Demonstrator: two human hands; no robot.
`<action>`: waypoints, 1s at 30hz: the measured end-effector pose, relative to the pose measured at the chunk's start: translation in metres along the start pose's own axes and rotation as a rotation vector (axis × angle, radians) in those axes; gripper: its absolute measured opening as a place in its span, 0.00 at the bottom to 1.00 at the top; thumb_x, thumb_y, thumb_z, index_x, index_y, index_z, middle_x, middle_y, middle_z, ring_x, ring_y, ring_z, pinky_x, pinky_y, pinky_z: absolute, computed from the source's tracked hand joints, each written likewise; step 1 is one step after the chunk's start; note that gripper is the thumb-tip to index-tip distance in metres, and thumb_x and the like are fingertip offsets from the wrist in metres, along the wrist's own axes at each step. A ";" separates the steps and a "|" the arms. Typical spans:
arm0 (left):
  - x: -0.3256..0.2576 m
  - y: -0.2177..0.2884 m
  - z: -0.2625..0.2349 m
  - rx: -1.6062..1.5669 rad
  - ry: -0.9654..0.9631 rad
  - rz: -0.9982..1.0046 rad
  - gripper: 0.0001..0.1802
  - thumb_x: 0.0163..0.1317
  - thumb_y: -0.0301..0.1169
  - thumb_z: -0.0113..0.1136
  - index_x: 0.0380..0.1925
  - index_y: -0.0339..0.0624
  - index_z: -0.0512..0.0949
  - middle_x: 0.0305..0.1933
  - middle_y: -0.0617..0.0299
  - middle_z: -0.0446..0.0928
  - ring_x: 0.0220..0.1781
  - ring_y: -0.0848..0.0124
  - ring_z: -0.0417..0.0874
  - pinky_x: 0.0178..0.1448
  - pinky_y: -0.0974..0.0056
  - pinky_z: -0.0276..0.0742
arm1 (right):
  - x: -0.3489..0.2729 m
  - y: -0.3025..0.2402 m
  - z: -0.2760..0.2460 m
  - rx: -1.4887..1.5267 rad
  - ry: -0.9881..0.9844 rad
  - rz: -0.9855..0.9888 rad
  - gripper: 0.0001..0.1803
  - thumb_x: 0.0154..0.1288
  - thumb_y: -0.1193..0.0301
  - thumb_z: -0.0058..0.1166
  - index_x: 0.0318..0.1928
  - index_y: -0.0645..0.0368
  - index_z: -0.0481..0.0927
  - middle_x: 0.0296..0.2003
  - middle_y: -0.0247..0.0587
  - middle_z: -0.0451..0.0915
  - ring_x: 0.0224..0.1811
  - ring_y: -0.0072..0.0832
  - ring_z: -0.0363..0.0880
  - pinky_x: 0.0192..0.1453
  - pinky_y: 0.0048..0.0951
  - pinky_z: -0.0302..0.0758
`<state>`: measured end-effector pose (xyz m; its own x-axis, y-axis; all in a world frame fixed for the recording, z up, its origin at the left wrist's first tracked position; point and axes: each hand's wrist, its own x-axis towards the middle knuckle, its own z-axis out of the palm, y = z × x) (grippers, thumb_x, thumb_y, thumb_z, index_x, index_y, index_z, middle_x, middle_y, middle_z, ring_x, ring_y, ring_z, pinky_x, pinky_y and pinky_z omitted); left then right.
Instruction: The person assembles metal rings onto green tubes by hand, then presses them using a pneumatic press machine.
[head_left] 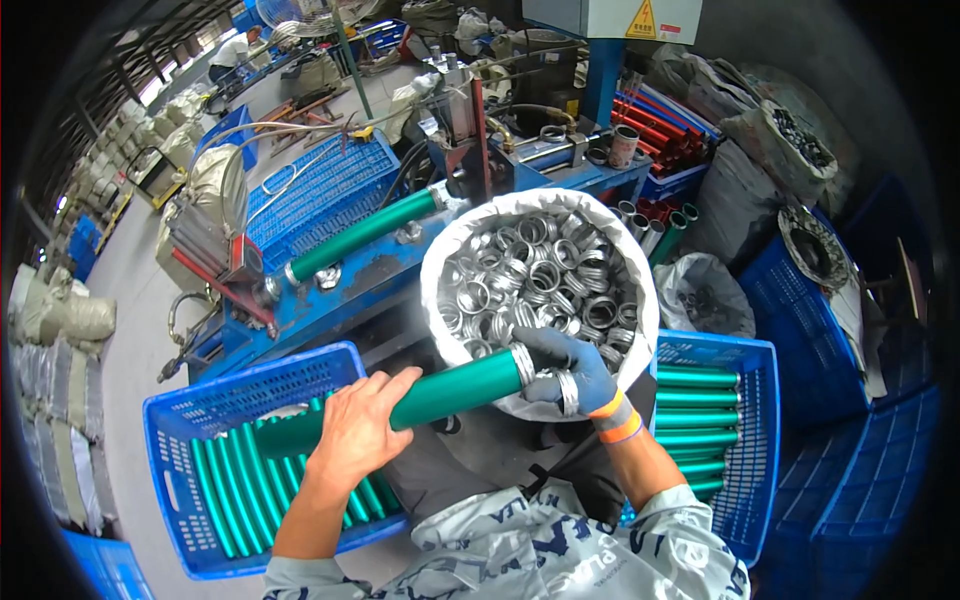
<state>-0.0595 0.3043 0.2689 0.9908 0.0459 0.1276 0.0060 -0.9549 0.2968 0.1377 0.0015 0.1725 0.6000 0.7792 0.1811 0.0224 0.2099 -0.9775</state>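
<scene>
My bare left hand [360, 425] grips a green tube [455, 388] around its middle and holds it level in front of me. My right hand [572, 365], in a dark blue glove with an orange cuff, is closed on metal rings [566, 392] at the tube's right end, where one ring [523, 364] sits on the tube. Just beyond is a white sack [640, 300] full of several shiny metal rings [540, 275].
A blue crate [180, 420] at my left holds several green tubes [225, 480]; another blue crate [762, 420] at my right holds more. A blue machine [420, 250] with a green tube [365, 232] on it stands ahead. Sacks, red tubes and stacked blue crates crowd the right.
</scene>
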 end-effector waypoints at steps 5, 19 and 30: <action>0.001 0.000 0.014 0.036 0.025 0.002 0.44 0.46 0.27 0.77 0.71 0.49 0.84 0.45 0.53 0.86 0.48 0.48 0.90 0.53 0.45 0.87 | 0.007 0.008 0.004 0.194 0.062 0.077 0.47 0.62 0.74 0.87 0.81 0.66 0.80 0.66 0.39 0.88 0.66 0.27 0.87 0.75 0.33 0.81; -0.041 -0.030 0.068 -1.683 0.785 -0.343 0.31 0.81 0.49 0.72 0.72 0.41 0.78 0.64 0.47 0.88 0.67 0.54 0.89 0.76 0.45 0.83 | -0.005 0.069 0.008 0.915 0.279 0.095 0.44 0.78 0.41 0.73 0.81 0.55 0.76 0.72 0.40 0.85 0.79 0.41 0.81 0.82 0.56 0.81; -0.036 -0.018 0.118 -1.972 0.835 -0.501 0.29 0.86 0.54 0.65 0.70 0.41 0.83 0.70 0.52 0.88 0.69 0.55 0.92 0.70 0.46 0.95 | -0.006 0.030 0.028 0.283 0.230 0.021 0.63 0.78 0.39 0.72 0.93 0.68 0.55 0.87 0.45 0.69 0.85 0.32 0.72 0.81 0.32 0.72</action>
<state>-0.0794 0.2851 0.1475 0.6800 0.7190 -0.1433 -0.4722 0.5791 0.6646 0.1127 0.0193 0.1455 0.7632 0.6384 0.1004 -0.1948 0.3754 -0.9062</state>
